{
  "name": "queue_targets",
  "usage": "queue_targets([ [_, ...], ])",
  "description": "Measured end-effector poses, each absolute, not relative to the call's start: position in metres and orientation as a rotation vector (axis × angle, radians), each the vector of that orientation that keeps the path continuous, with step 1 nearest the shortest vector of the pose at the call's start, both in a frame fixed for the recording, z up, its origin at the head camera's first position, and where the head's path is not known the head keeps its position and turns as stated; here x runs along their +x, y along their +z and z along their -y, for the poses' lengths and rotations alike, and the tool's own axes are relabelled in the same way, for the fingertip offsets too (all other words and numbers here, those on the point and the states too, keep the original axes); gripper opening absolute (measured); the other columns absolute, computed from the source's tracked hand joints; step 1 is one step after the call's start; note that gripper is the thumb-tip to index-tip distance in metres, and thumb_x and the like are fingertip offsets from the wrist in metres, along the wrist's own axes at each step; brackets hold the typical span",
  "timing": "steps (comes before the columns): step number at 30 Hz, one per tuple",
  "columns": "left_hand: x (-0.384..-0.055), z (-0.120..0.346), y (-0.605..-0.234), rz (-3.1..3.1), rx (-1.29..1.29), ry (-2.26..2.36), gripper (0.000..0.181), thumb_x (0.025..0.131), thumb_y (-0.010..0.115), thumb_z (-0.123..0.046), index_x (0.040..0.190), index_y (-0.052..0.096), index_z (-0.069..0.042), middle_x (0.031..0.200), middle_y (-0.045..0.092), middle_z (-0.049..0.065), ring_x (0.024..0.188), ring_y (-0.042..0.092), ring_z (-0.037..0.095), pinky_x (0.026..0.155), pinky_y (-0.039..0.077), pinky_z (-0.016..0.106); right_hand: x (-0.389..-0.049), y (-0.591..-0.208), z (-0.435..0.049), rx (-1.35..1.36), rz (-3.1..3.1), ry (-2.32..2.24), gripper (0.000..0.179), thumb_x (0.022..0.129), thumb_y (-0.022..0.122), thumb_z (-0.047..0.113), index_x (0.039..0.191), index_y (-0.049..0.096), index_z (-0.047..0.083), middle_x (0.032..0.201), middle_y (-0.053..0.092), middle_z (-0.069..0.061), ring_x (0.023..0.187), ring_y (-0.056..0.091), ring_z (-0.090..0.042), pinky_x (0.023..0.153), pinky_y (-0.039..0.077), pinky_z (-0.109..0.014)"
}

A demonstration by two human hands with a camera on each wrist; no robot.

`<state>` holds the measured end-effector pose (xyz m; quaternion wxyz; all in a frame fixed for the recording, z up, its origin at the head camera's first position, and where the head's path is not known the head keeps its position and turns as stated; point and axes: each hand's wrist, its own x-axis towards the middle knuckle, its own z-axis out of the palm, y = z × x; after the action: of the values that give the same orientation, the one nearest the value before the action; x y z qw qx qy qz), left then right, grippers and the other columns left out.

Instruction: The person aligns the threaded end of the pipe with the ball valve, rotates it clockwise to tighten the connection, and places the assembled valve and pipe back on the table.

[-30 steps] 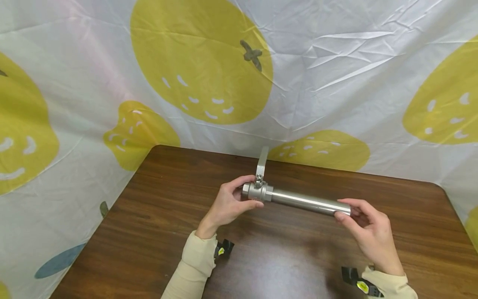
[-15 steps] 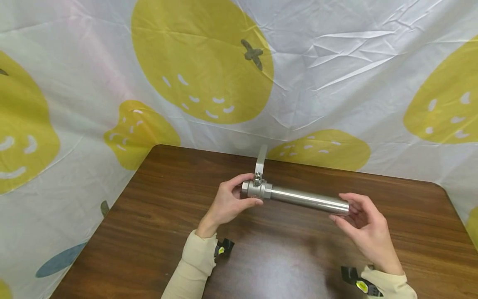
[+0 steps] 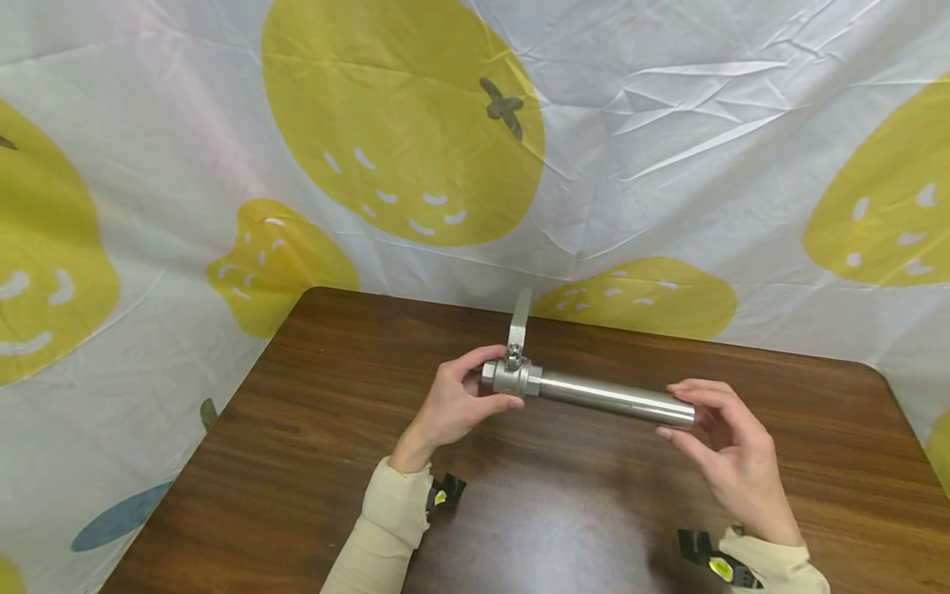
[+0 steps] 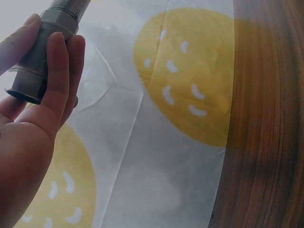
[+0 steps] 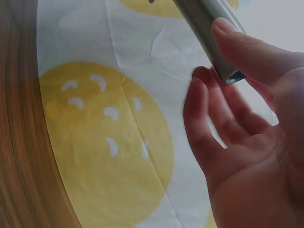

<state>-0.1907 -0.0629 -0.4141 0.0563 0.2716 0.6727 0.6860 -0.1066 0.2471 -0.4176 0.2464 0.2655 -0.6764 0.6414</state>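
Observation:
My left hand [image 3: 451, 402] grips a silver ball valve [image 3: 509, 378] by its body, thumb below and fingers above. The valve's lever handle [image 3: 519, 320] sticks up and away toward the back. A smooth steel pipe [image 3: 609, 398] extends rightward from the valve, tilted slightly down at its right end. In the left wrist view, screw threads [image 4: 71, 5] show beyond the valve's hex collar [image 4: 59, 20]. My right hand [image 3: 742, 458] holds the pipe's free end between thumb and fingers. The right wrist view shows the hollow end of the pipe [image 5: 209, 35], with the thumb against its side.
Both hands are above a dark brown wooden table [image 3: 356, 379]. A white cloth [image 3: 668, 165] printed with yellow fruit hangs behind the table and along its left side. Each wrist bears a strapped black camera.
The right fingers have shifted around the pipe's end, loosening half a second ago and now touching it again. The left hand and valve have barely moved.

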Motion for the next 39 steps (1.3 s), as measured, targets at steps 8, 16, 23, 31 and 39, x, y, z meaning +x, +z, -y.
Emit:
queue_targets([
  [8, -0.191, 0.062, -0.415, -2.038, 0.833, 2.067, 0.061, 0.072, 0.076, 0.013, 0.128, 0.051, 0.010, 0.119, 0.056, 0.030, 0.092, 0.061, 0.012, 0.079, 0.055, 0.020, -0.107, -0.417, -0.247, 0.747, 1.753, 1.827, 0.051, 0.062, 0.066, -0.035, 0.110, 0.049, -0.027, 0.114, 0.061, -0.021, 0.105, 0.064, -0.020, 0.087, 0.053, -0.020],
  [16, -0.191, 0.062, -0.416, -2.071, 0.839, 2.047, 0.060, 0.073, 0.077, 0.010, 0.128, 0.052, 0.009, 0.118, 0.056, 0.029, 0.091, 0.061, 0.013, 0.078, 0.055, 0.020, -0.104, -0.417, -0.247, 0.642, 1.851, 1.792, 0.048, 0.064, 0.065, -0.034, 0.110, 0.054, -0.023, 0.110, 0.065, -0.015, 0.097, 0.064, -0.014, 0.082, 0.052, -0.016],
  [23, -0.191, 0.062, -0.415, -2.086, 0.851, 2.035, 0.060, 0.072, 0.078, 0.010, 0.127, 0.053, 0.008, 0.118, 0.057, 0.027, 0.092, 0.060, 0.014, 0.079, 0.054, 0.020, -0.097, -0.408, -0.247, 0.316, 2.214, 1.486, 0.040, 0.074, 0.070, -0.020, 0.111, 0.062, -0.010, 0.091, 0.069, 0.013, 0.079, 0.064, 0.000, 0.068, 0.052, -0.012],
  [31, -0.191, 0.061, -0.416, -2.077, 0.864, 2.034, 0.060, 0.071, 0.078, 0.011, 0.127, 0.053, 0.009, 0.120, 0.057, 0.028, 0.094, 0.061, 0.015, 0.081, 0.054, 0.020, -0.098, -0.409, -0.248, 0.304, 2.264, 1.371, 0.030, 0.078, 0.070, -0.016, 0.106, 0.066, -0.006, 0.074, 0.069, 0.011, 0.067, 0.065, 0.000, 0.062, 0.052, -0.012],
  [39, -0.191, 0.062, -0.417, -2.082, 0.877, 2.044, 0.058, 0.071, 0.078, 0.012, 0.124, 0.055, 0.008, 0.119, 0.057, 0.028, 0.094, 0.060, 0.014, 0.079, 0.054, 0.021, -0.105, -0.418, -0.250, 0.518, 2.024, 1.556, 0.040, 0.070, 0.067, -0.028, 0.108, 0.063, -0.016, 0.099, 0.069, -0.002, 0.076, 0.057, -0.005, 0.063, 0.048, -0.011],
])
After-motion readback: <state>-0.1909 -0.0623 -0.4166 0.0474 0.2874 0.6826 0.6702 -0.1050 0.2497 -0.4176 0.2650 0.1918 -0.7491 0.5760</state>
